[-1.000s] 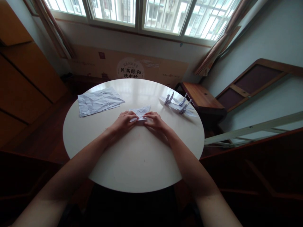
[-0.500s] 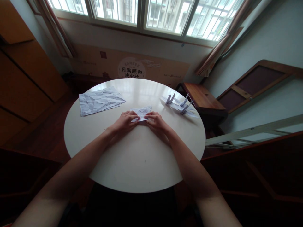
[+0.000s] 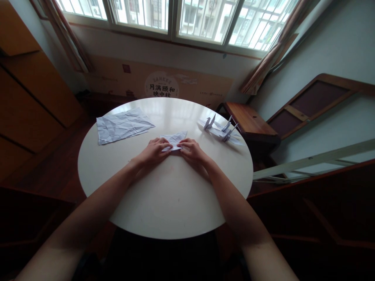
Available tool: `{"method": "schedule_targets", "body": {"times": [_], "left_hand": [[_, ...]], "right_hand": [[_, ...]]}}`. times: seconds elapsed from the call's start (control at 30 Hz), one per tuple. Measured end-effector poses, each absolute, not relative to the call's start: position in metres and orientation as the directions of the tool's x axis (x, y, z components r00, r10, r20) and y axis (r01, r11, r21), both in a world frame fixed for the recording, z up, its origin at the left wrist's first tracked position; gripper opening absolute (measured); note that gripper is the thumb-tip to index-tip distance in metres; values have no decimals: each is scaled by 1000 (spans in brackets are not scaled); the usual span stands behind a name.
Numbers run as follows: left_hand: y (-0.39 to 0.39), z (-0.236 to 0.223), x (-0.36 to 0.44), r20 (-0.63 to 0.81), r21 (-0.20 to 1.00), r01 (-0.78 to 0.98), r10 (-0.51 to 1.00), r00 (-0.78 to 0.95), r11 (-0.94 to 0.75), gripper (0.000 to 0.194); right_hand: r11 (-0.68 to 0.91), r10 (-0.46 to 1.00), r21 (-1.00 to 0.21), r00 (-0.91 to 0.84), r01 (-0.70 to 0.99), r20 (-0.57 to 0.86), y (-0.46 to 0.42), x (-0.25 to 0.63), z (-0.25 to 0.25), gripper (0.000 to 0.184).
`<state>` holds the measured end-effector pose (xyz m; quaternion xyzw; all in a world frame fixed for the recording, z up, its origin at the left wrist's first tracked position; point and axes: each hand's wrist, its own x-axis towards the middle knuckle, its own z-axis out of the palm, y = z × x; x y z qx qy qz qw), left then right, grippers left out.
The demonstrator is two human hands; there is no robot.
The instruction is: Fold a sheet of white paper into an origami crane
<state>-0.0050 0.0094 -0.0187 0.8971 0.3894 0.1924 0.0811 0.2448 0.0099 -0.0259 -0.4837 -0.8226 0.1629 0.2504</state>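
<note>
A small creased piece of folded white paper lies near the middle of the round white table. My left hand pinches its near left edge, thumb and fingers closed on it. On the opposite side, my right hand grips the near right edge in the same way. Both hands rest low at the tabletop, a short gap between their fingertips. The fingers partly cover the paper's lower corners.
Large crumpled paper sheets lie at the table's far left. Several folded paper cranes stand at the far right. Beyond the table's right edge is a wooden stool-like piece of furniture. A patterned board leans under the window.
Both hands keep hold of the folded paper, with only slight finger movement at its near edge. The whole view shifts a little and back; the other papers stay put.
</note>
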Motion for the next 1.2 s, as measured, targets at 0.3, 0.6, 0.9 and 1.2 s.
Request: {"method": "schedule_targets", "body": {"times": [0.3,0.6,0.9,1.2], "left_hand": [[11,-21,-5,277,308,662,730,625,-683,31],[10,-19,-5,264,308,661,729,631,-684,31],[14,-21,-6,296,342,629,715,633,-698,19],[17,-21,-5,304,450,586,733,609,-674,13]], "right_hand": [[486,874,-504,-412,714,259,11,245,-28,29],[475,880,-513,-400,715,256,9,244,-26,29],[514,857,-562,-408,648,314,16,248,-31,20],[517,856,-559,-377,648,354,13,247,-28,11]]}}
